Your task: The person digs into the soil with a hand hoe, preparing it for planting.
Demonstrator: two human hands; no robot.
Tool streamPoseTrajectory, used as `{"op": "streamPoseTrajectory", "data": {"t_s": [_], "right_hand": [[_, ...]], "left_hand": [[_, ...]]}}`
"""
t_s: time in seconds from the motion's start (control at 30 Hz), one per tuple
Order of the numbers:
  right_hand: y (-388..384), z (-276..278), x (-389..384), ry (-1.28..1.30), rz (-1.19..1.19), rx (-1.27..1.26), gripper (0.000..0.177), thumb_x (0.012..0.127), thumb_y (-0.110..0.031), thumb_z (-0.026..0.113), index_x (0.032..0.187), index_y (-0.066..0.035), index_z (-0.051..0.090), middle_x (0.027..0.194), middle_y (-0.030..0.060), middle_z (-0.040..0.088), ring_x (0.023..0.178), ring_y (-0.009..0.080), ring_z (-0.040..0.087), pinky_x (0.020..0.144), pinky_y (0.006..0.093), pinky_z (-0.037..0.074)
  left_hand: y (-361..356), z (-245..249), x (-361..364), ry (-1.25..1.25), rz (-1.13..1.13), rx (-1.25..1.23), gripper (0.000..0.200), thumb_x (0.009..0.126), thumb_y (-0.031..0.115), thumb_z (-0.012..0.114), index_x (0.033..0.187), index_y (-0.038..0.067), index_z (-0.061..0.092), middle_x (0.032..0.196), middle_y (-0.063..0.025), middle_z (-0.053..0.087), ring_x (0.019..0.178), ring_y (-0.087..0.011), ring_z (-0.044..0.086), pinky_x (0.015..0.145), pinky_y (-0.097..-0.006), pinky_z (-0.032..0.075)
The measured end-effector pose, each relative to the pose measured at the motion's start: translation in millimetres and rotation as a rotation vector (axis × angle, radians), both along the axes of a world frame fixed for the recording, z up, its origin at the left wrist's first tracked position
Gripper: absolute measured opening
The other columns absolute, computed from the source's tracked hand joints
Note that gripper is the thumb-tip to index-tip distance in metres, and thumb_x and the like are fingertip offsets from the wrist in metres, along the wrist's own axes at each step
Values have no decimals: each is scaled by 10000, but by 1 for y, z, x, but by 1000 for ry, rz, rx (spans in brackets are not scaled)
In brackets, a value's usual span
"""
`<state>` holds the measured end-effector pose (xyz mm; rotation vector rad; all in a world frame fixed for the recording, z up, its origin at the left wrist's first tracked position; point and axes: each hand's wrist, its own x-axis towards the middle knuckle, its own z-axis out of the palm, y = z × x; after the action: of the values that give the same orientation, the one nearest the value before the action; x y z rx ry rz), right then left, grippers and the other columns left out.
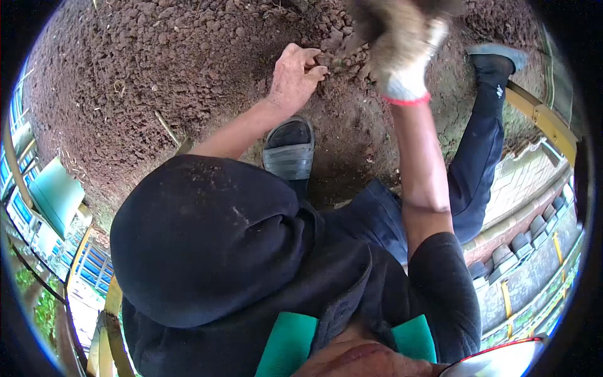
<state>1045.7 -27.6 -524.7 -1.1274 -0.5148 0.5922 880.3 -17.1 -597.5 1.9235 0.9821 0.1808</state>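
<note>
My bare left hand (296, 76) is low over the brown soil, palm down. Its thumb and fingers are bent and apart, with their tips at some loose clods (344, 60). No held object shows in it. My right hand (402, 47) wears a soiled whitish work glove with a red cuff edge. Motion smears its fingers. A dark, blurred shape (366, 22) shows beside the glove; what it is, and whether the hand grips it, I cannot make out. Crumbly soil (176, 69) spreads around both hands.
One foot in a grey slide sandal (289, 154) stands on the soil below my left hand. The other shoe (499, 56) is at the upper right, near a yellow curved bar (543, 119). A thin stick (166, 127) lies on the soil. A pale green object (56, 195) stands left.
</note>
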Motion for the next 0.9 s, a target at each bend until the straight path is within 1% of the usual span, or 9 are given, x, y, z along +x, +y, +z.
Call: {"op": "streamPoseTrajectory", "data": {"t_s": [0.23,0.27,0.37,0.47,0.57,0.6,0.77,0.87,0.9], "right_hand": [[11,-35,-1,-574,68,-295,204,847,-59,728,1005,-43,600,842,26,626,735,132,607,589,273,487],[-1,-33,2,-60,178,-105,189,861,-58,711,1018,-40,608,869,28,635,708,134,594,571,278,477],[-18,2,2,-35,33,-44,199,863,-69,710,1019,-24,597,968,84,660,781,157,645,630,304,543],[-73,-79,32,-764,203,-505,430,1026,-427,420,1195,-79,606,1158,80,638,976,182,645,836,305,546],[-38,-48,-10,166,316,-165,221,918,-127,629,1112,-21,615,1063,97,658,865,186,668,733,338,577],[-28,-16,-12,-182,273,-397,260,858,-60,710,1085,2,599,1062,138,645,862,199,663,740,375,578],[-20,35,6,-117,295,-263,300,847,-99,725,1109,-13,606,977,99,677,774,175,661,651,289,563],[-39,-26,-8,-356,305,-451,313,979,-315,535,1108,-52,644,1024,73,674,842,174,673,716,312,576],[-39,-62,-4,116,245,-309,350,975,-354,534,1144,-62,626,1057,80,661,899,167,659,747,322,567]], "left_hand": [[-3,-6,2,-108,75,-305,265,872,15,667,1119,-79,655,957,-110,525,756,-197,705,704,-280,578],[1,-4,2,-97,106,-290,267,866,21,677,1113,-79,658,950,-110,530,750,-196,705,699,-280,579],[1,-5,2,-73,261,-291,256,836,50,723,1060,-68,682,903,-105,561,704,-191,704,663,-272,575],[3,-23,-5,-123,317,-395,194,848,56,731,995,-61,683,874,-77,574,679,-167,698,609,-259,560],[6,-29,-6,-123,228,-380,152,850,77,724,919,-54,694,934,-114,554,661,-179,690,588,-289,562],[10,-25,-2,-100,227,-349,135,854,65,722,906,-54,688,923,-103,569,666,-168,690,588,-279,561],[1,-24,-5,-107,231,-319,95,865,39,714,870,-53,690,903,-78,582,676,-147,686,596,-264,571],[2,-27,-4,-99,215,-326,99,860,50,715,892,-42,704,897,-78,571,675,-153,686,601,-260,573],[2,-21,-2,-79,207,-317,102,859,54,718,889,-43,704,896,-78,572,674,-153,686,600,-260,570]]}}
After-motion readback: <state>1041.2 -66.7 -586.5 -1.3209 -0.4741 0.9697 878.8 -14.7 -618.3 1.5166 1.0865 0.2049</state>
